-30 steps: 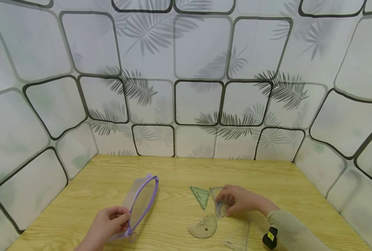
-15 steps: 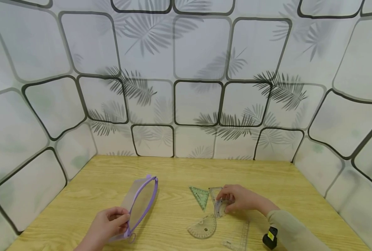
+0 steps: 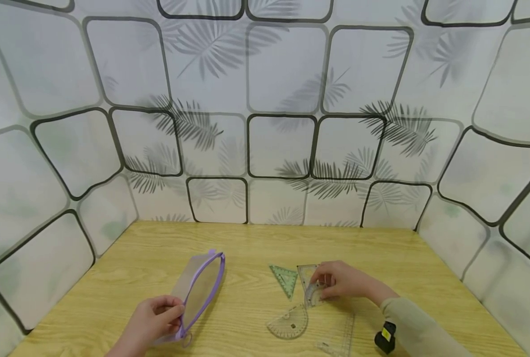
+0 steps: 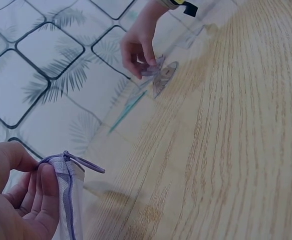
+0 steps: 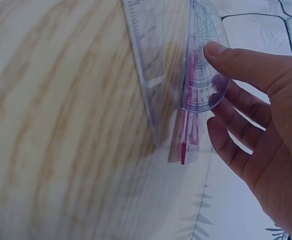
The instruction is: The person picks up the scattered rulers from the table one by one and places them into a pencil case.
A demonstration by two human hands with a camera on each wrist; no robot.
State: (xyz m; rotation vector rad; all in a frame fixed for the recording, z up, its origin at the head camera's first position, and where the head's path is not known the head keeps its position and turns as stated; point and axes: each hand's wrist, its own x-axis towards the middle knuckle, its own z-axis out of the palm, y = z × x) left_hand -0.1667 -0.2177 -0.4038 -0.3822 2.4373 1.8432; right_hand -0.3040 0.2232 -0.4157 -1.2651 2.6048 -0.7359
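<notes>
My left hand (image 3: 151, 320) pinches the near end of a translucent zip pouch (image 3: 189, 280) with a purple zipper, whose mouth gapes toward the right. In the left wrist view a purple pull ring (image 4: 90, 164) hangs off the zipper's end. My right hand (image 3: 343, 282) pinches a clear protractor (image 5: 201, 65) by its curved edge, thumb on one face and fingers on the other. Beside it on the table lie a clear set square (image 3: 306, 270), a green set square (image 3: 285, 280) and a second clear protractor (image 3: 289, 323).
Another clear set square (image 3: 341, 339) lies nearer the front, below my right hand. A pink-edged strip (image 5: 185, 145) shows past the held protractor in the right wrist view. Beside my right sleeve sits a small black block with a yellow label (image 3: 385, 337). Patterned curtains (image 3: 283, 148) enclose the wood-grain table (image 3: 247, 238).
My right thumb has shifted up slightly, and the protractor between my fingers has tilted a little. The left hand and pouch have stayed nearly still.
</notes>
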